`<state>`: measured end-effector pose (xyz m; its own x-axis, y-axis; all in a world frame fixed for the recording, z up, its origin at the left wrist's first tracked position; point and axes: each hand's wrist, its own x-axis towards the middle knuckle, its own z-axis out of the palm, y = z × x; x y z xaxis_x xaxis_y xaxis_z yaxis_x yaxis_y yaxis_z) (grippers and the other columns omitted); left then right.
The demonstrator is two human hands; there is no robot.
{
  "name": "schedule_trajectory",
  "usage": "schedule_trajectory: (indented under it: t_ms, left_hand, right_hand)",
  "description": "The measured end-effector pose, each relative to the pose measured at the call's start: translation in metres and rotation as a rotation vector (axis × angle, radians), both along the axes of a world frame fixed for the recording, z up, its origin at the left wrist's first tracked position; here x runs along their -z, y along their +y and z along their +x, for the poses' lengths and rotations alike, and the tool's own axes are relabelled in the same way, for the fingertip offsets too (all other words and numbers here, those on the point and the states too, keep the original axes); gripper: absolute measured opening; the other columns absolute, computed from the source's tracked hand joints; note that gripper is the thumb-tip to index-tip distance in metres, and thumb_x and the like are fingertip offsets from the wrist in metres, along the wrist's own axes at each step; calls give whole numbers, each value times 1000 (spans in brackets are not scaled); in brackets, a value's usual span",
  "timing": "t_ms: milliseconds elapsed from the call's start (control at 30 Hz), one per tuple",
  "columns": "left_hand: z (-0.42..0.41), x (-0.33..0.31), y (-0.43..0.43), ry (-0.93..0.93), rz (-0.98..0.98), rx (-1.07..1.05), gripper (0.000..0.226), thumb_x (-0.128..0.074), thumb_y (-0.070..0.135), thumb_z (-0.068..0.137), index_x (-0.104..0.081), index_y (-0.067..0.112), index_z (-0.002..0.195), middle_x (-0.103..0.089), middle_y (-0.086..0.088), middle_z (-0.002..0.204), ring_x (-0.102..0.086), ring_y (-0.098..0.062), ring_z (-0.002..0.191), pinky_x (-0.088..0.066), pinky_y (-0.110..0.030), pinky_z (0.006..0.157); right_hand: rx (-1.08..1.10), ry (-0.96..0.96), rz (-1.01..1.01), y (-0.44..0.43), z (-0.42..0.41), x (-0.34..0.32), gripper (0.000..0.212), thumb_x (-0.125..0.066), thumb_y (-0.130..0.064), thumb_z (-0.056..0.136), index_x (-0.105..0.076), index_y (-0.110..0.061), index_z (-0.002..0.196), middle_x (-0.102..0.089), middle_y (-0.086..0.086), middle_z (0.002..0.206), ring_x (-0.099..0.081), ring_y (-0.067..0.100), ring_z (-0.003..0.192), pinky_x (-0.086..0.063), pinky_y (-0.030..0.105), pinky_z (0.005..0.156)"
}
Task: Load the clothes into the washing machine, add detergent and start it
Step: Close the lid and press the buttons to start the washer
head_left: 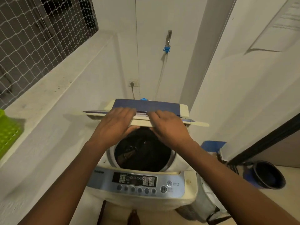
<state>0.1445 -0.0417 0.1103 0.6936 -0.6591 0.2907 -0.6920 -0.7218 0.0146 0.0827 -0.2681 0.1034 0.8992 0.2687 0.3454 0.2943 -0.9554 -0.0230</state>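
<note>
Dark clothes (146,153) fill the washing machine (177,169) drum at frame centre, with the lid (154,105) half folded above. The left hand (116,123) pinches its front edge, thumb apparently beneath; the right hand (167,125) lies flat on top. Best to move both sides evenly, keeping the hands' fingers clear of the fold.

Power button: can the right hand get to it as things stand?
Probably yes. The power button sits uncovered on the front panel, nearer the person than the right hand, which rests on the half-folded lid. Nothing lies between; the hand would only have to leave the lid.
</note>
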Motion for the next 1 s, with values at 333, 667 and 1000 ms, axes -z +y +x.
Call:
schedule_trajectory:
  t_ms: [333, 667, 1000]
  left_hand:
    - [-52, 65, 16, 214, 66, 58, 24, -65, 45, 94, -55, 25, 104, -65, 4, 106, -62, -17, 97, -52, -37, 91]
    - [-72, 136, 23, 470, 82, 19, 28, -27, 50, 108, -43, 27, 101, -48, 11, 101, -44, -9, 90, -42, -32, 90]
    - [-74, 156, 22, 514, 119, -10, 51, -13, 49, 102, -52, 17, 112, -61, -2, 111, -56, -19, 99, -46, -38, 92]
  right_hand:
    - [7, 291, 173, 29, -49, 53, 23, -70, -20, 91, -55, -24, 107, -64, -2, 97, -57, 15, 80, -56, 30, 72]
    - [31, 529, 212, 40, -68, 104, 20, -52, -42, 95, -54, -22, 93, -59, -2, 86, -57, 15, 74, -55, 32, 67]
    - [28, 528, 165, 41, -68, 133, 13, -59, -19, 96, -60, -17, 108, -59, -1, 89, -51, 14, 75, -38, 27, 67]
